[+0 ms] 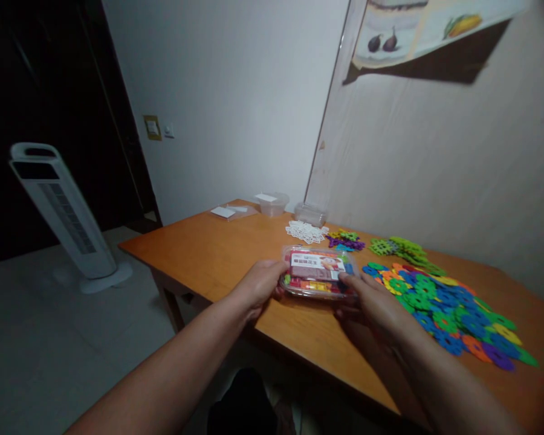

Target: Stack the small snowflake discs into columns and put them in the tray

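A clear plastic box point(318, 273) with a red and white label, filled with coloured pieces, rests on the wooden table point(217, 248) near its front edge. My left hand point(259, 284) grips the box's left end, fingers curled round it. My right hand point(370, 301) holds its right end, thumb on the lid. A spread of flat snowflake-shaped plastic pieces point(444, 305) in blue, green, orange and purple lies just right of my right hand.
Sorted heaps sit further back: white pieces point(305, 231), purple pieces point(344, 241), green pieces point(401, 248). Clear empty containers point(272, 203) and lids point(229, 211) stand at the far corner by the wall. A white tower fan point(63, 214) stands on the floor at left.
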Action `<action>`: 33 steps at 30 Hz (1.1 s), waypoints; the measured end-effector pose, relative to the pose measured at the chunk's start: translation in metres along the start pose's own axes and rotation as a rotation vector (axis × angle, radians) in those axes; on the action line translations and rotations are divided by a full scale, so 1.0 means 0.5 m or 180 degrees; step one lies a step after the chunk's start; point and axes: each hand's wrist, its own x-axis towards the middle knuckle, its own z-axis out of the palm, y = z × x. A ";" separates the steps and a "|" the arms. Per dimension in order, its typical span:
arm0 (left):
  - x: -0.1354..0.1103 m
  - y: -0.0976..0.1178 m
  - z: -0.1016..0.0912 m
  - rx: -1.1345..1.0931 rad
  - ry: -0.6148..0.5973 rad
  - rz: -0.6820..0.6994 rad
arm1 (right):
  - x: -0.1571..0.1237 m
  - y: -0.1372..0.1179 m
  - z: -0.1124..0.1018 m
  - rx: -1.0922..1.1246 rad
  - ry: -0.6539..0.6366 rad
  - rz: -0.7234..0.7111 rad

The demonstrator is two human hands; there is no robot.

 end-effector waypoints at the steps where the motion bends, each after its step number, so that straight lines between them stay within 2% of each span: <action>1: -0.004 0.006 0.009 0.0013 -0.0019 0.0015 | -0.007 -0.002 -0.006 0.0008 0.0043 0.0068; 5: -0.014 0.033 0.049 0.0106 -0.0163 0.0077 | -0.033 -0.004 -0.048 0.0203 0.0078 0.0139; 9: -0.013 0.045 0.102 0.0246 -0.0428 0.0167 | -0.054 -0.001 -0.107 0.0546 0.0137 0.0025; 15: -0.005 0.042 0.211 0.0197 -0.0853 0.0182 | -0.079 -0.012 -0.204 0.1119 0.0565 -0.0169; 20: 0.008 0.040 0.309 0.0066 -0.1234 0.0151 | -0.093 -0.020 -0.301 0.1401 0.0893 -0.0185; 23: 0.019 0.043 0.350 0.0071 -0.1254 0.0208 | -0.090 -0.026 -0.368 0.1517 0.0991 -0.0197; 28: 0.048 0.044 0.367 0.0262 -0.0929 0.0552 | -0.057 -0.051 -0.478 0.1443 0.1418 -0.0278; 33: 0.095 0.000 0.348 0.0276 -0.0424 0.0804 | 0.009 -0.074 -0.572 0.1180 0.1963 -0.0598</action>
